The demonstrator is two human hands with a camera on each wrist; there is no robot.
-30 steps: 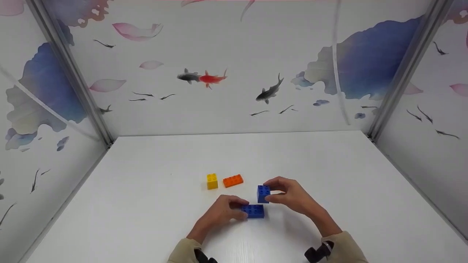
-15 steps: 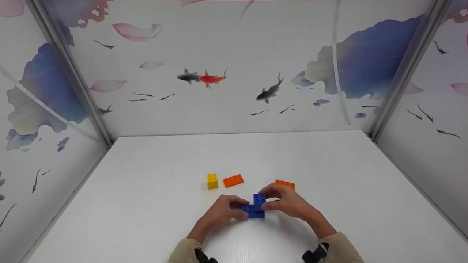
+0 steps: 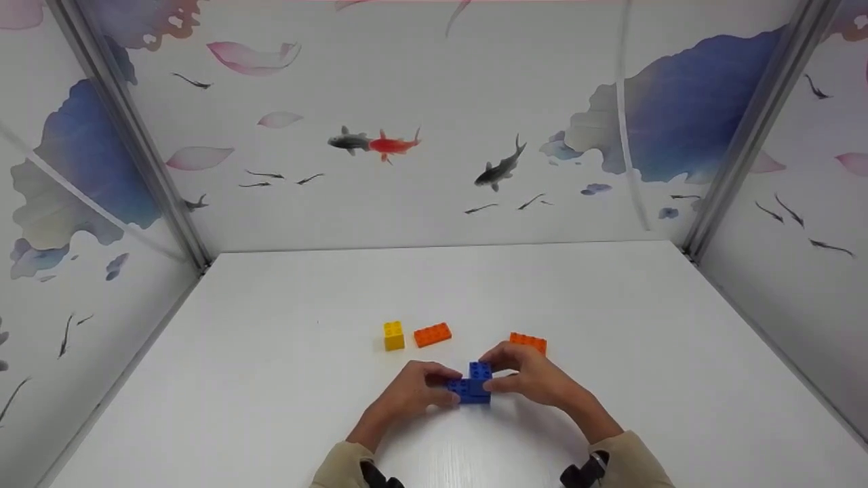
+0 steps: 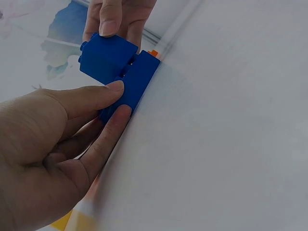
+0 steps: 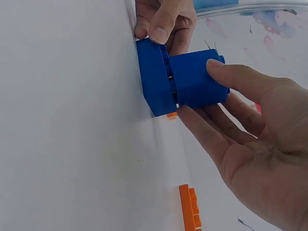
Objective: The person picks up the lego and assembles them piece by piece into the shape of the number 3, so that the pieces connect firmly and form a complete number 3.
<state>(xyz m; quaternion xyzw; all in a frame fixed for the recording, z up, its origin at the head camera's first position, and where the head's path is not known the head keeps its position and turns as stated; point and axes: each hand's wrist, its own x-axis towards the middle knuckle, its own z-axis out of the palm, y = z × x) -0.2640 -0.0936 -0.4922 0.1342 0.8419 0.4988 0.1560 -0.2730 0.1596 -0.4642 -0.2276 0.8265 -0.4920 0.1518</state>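
Going left to right across the desk (image 3: 285,379): lots of bare white surface on the far left up to the wall panel, then the yellow 2x2 brick (image 3: 393,335) w/ an orange 2x4 brick (image 3: 432,334) just beside it, both sitting loose and well apart from your hands.

Your left hand (image 3: 410,396) pinches the flat blue brick (image 3: 468,392) at its left end, thumb on top and fingers along the side, pinning it to the desk; looks like that's so it won't slide under pressure. On the brick's right half sits the blue 2x2 brick (image 3: 480,370). Your right hand (image 3: 532,379) clamps it, thumb and fingers on opposite faces, prob. to keep the studs lined up. The right wrist view shows a thin gap btwn the two blues, so I'd judge it's not fully seated.

Just behind your right hand lies a second orange brick (image 3: 528,341), near the knuckles but not touching.

Room: open desk behind the bricks, and wide open to the right as far as the wall. The near edge is out of view below your sleeves.
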